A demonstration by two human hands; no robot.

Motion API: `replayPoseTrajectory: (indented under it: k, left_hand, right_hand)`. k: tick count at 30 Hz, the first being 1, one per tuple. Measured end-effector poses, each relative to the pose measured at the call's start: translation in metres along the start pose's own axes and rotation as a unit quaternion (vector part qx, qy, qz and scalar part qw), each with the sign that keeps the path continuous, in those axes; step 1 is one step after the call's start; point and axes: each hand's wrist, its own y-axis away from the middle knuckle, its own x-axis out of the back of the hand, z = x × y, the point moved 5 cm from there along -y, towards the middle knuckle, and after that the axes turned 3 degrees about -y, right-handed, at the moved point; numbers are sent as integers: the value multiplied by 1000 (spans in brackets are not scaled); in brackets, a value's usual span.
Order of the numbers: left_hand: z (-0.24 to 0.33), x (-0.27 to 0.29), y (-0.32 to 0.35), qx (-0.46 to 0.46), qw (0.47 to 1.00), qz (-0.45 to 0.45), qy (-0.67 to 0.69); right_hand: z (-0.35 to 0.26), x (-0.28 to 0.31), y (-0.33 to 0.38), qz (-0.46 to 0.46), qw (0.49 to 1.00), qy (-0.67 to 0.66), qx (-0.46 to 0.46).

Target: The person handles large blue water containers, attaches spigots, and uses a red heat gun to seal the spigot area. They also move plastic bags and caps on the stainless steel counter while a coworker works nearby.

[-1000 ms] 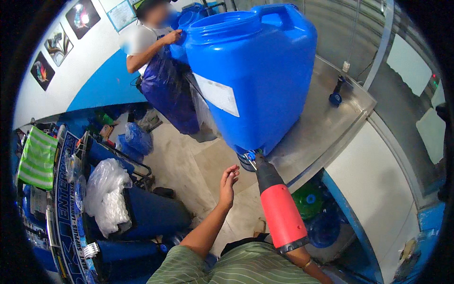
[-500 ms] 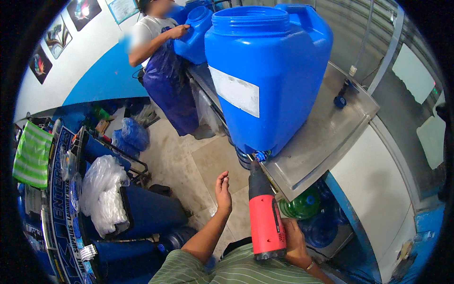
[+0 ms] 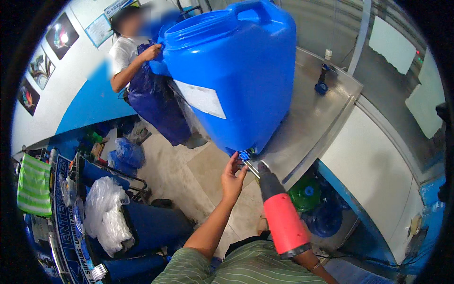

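Note:
A large blue plastic jug with a wide uncapped mouth and a white label stands tilted on the steel counter. Low on its near side is a small ribbed blue cap. My left hand has its fingers curled at this cap, index finger and thumb at its side. A red heat gun with a black nozzle points up toward the jug's lower end, its tip just right of the cap. My right hand grips it from behind; most of those fingers are hidden by its body.
A steel counter runs right, with a black-and-blue tap fitting on it. Below stand green and blue bottles. At left, a dark blue bin holds plastic bags. A co-worker handles another blue jug behind.
My left hand has moved up to the blue cap. The heat gun has shifted right and tilted, its nozzle moving off the cap. The whole view has shifted, with the jug now farther left.

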Motion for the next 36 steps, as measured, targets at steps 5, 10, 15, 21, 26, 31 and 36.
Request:
replayPoseTrajectory:
  k: [5,10,15,21,26,31,36]
  left_hand:
    - [12,-23,-1,32,998,49,36]
    - [-6,-20,-14,5,998,52,22]
    - [-13,-18,-18,-22,999,24,17]
    - [-2,-8,-19,15,997,36,-63]
    - [2,2,-26,-17,998,4,-65]
    - [13,25,-7,-9,995,23,-94]
    - [-6,69,1,55,990,67,-108]
  right_hand:
    - [-8,3,3,4,994,-111,-20]
    - [-2,2,6,9,986,-165,-18]
    - [-6,-3,0,27,990,-137,28]
    - [-9,-4,-7,55,992,-100,46]
    - [25,-30,-14,18,913,-407,-23]
    - [1,-15,-17,-14,965,-256,59]
    - [-33,-5,-26,-25,986,-102,133]
